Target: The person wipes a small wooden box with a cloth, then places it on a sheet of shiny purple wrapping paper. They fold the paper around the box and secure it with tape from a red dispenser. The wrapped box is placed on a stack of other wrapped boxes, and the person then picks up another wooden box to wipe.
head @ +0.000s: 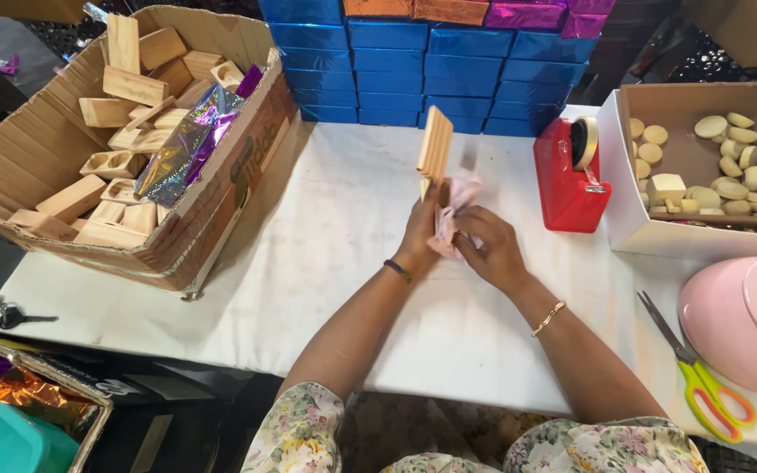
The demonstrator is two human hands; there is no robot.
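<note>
The left hand (420,229) grips a flat pale wooden block (435,144) upright by its lower end. The right hand (490,247), close beside, pinches a crumpled pink cloth (454,203) against it, over the white table (326,263).

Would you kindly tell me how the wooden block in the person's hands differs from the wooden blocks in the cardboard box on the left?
The held wooden block stands upright above the table, gripped at its lower end by the left hand; the boxed blocks lie heaped at all angles. The right hand presses pink cloth against the held block; nothing touches the boxed blocks except a crumpled foil sheet. Both are pale, bare wood.
</note>
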